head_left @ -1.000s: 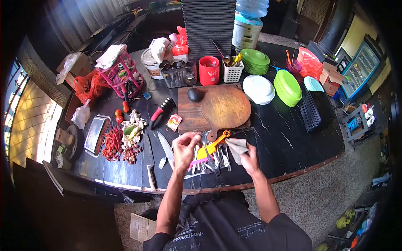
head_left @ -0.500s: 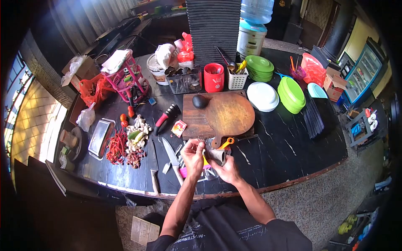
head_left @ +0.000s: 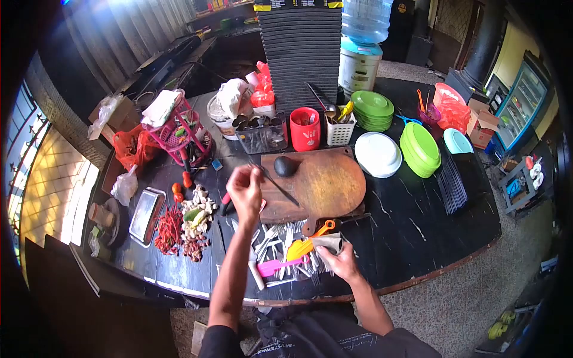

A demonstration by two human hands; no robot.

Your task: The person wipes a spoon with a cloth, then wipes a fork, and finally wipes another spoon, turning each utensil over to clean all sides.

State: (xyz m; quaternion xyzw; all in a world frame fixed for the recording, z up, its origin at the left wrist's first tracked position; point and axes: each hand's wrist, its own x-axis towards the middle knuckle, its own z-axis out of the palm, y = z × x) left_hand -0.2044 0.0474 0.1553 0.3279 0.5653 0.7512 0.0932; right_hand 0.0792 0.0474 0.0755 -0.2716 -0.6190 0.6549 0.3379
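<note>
Raised over the left edge of the rectangular wooden board (head_left: 271,206), my left hand (head_left: 245,190) is closed on a thin dark utensil (head_left: 280,190) that slants down across the board; its exact kind is unclear. My right hand (head_left: 341,261), lower near the table's front, grips a folded grey-brown cloth (head_left: 328,241). Beneath and between my hands lies a heap of metal cutlery (head_left: 274,238). On the heap are a yellow-orange utensil (head_left: 301,246) and a pink spatula (head_left: 277,266). A round paddle board (head_left: 331,185) and a black rounded object (head_left: 285,166) rest on the rectangular board.
Left on the black table are red chillies (head_left: 169,230), garlic (head_left: 200,206), tomatoes (head_left: 178,192) and a metal tray (head_left: 147,216). Behind stand a red container (head_left: 305,132), a utensil basket (head_left: 340,131) and green plates (head_left: 371,111). White (head_left: 378,155) and green dishes (head_left: 420,150) sit right.
My left hand has parted from the right and risen up and left, with the thin utensil now showing in it. My right hand moved slightly right and down with the cloth. The cutlery is more exposed.
</note>
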